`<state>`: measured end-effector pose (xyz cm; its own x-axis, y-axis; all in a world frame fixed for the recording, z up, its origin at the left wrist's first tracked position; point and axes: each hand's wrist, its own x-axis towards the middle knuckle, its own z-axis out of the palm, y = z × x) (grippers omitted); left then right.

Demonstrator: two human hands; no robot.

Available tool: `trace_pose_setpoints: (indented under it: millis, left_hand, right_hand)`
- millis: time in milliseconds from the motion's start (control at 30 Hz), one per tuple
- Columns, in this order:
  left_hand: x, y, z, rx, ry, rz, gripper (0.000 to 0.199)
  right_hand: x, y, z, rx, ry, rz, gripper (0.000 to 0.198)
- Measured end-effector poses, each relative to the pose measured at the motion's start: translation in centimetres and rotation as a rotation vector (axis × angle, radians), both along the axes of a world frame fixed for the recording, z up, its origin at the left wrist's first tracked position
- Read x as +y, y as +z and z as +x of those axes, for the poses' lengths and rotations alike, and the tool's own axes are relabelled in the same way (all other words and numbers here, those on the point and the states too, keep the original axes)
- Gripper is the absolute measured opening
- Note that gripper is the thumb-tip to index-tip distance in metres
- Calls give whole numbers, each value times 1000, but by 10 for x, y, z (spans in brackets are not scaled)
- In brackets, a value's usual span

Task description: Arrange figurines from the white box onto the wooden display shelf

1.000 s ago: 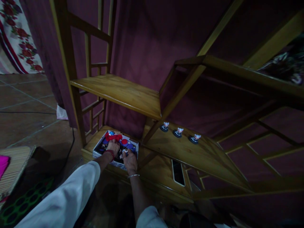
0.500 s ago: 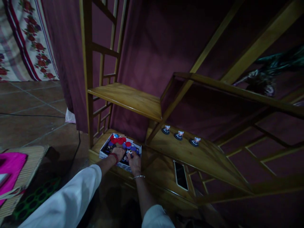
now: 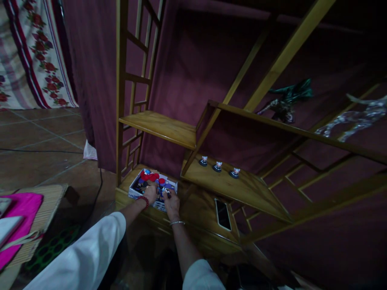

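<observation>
A patterned white box [image 3: 133, 193] full of small red, blue and purple pieces sits on the lower board of a wooden shelf unit. My left hand [image 3: 150, 193], with a red bead bracelet at the wrist, reaches down among the pieces; its fingertips are hidden there. Over the box's right side, my right hand [image 3: 171, 204] has its fingers closed on a small figurine [image 3: 167, 194], mostly covered by them. Three similar small figurines with dark round bases, a left one [image 3: 203, 161], a middle one [image 3: 217, 166] and a right one [image 3: 234, 172], stand on the raised board.
A phone [image 3: 223, 214] lies on the lower board, right of my hands. Above the box juts a wooden shelf [image 3: 160, 128]. Dark green and clear ornaments [image 3: 290, 100] stand higher at right. A low mat-topped table [image 3: 45, 209] with pink cloth [image 3: 32, 209] is at left.
The view has shifted to the right, bringing more of the ornaments in. Both hands remain at the box, the right one still with the figurine.
</observation>
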<state>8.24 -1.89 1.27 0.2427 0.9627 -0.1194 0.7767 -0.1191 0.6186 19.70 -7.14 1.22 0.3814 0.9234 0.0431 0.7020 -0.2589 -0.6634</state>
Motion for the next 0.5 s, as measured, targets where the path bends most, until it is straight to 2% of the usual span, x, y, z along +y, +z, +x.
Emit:
trace_pose_setpoints:
  millis: [267,500]
  left_hand:
    - [-28,12,4,-473,161,-169,31]
    - [-58,34,1,-878,206,-307,30]
  right_hand:
    - [-22,19,-8,161,-35,72,36]
    - [-44,31,-14,199,-12,197,35]
